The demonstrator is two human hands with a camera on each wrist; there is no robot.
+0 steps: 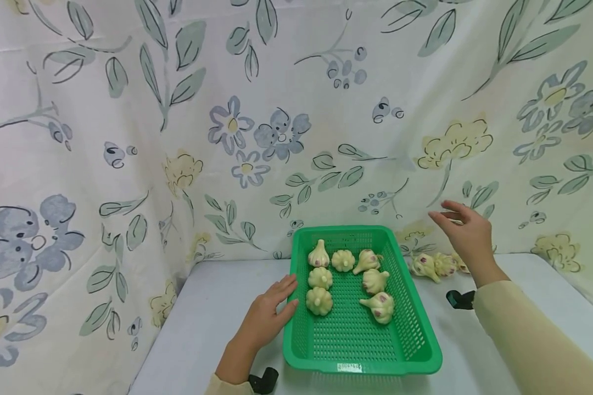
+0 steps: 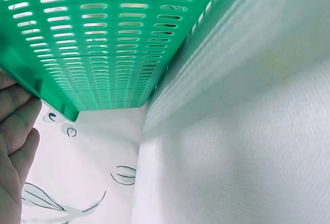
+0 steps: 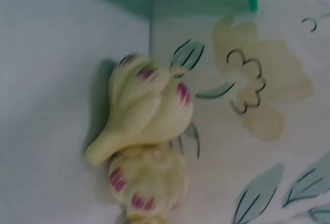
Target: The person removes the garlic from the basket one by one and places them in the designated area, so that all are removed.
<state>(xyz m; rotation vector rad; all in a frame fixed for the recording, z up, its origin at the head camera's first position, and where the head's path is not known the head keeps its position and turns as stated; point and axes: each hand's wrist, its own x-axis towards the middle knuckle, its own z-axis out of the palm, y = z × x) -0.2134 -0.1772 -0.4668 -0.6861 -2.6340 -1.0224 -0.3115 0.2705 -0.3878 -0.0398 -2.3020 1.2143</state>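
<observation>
A green perforated plastic basket (image 1: 425, 329) sits on the white table with several garlic bulbs in it. Down its left side run pale bulbs, among them one garlic bulb (image 1: 319, 301); others, like the purple-marked garlic bulb (image 1: 381, 307), line the right. My left hand (image 1: 267, 315) rests at the basket's left rim, its fingers extended; the left wrist view shows the hand (image 2: 15, 131) beside the outer wall. Raised above loose garlic bulbs (image 1: 425, 266) right of the basket is my right hand (image 1: 469, 238), thumb and fingers apart, nothing visible between them. The right wrist view shows a purple-streaked bulb (image 3: 147, 105) close up.
A floral cloth (image 1: 326, 181) hangs behind the table and along its sides. The white tabletop (image 1: 202, 318) extends left and right of the basket. Black wrist devices (image 1: 264, 380) are worn by both wrists.
</observation>
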